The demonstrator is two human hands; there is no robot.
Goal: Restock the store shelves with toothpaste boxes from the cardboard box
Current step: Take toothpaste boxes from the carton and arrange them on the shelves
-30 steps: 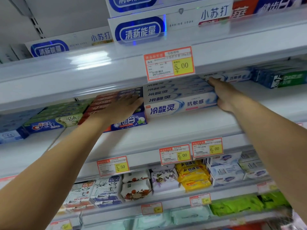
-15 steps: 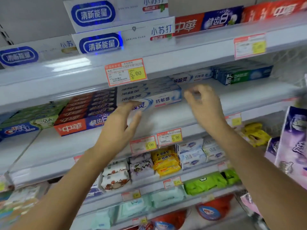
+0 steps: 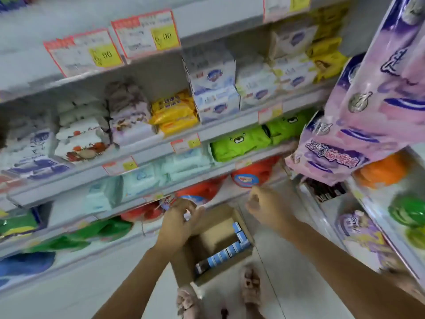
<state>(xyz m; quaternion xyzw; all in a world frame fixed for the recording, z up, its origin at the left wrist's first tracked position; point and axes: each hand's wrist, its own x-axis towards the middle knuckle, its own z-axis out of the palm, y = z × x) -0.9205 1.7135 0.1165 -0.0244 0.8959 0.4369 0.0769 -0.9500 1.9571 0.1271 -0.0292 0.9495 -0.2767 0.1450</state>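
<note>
An open cardboard box [image 3: 184, 268] stands on the pale floor below me. A row of blue toothpaste boxes [image 3: 226, 250] stands on end along its right and near sides; the rest of its inside shows bare cardboard. My left hand [image 3: 178, 221] hangs above the box's far left corner, fingers loosely curled, holding nothing. My right hand [image 3: 266, 204] is above and right of the box, fingers apart, also holding nothing. The toothpaste shelf is out of view above the frame.
Shelves [image 3: 161, 148] at left hold soap packs, yellow packets, wet wipes, green bear packs [image 3: 239, 143] and red tubs [image 3: 248, 176]. Pink-purple hanging packs [image 3: 368, 107] crowd the right rack. My feet in pink slippers [image 3: 249, 284] stand just behind the box.
Both hands left the stacked toothpaste on the upper shelf and dropped down toward the cardboard box. The view swung from the toothpaste shelf down to the floor.
</note>
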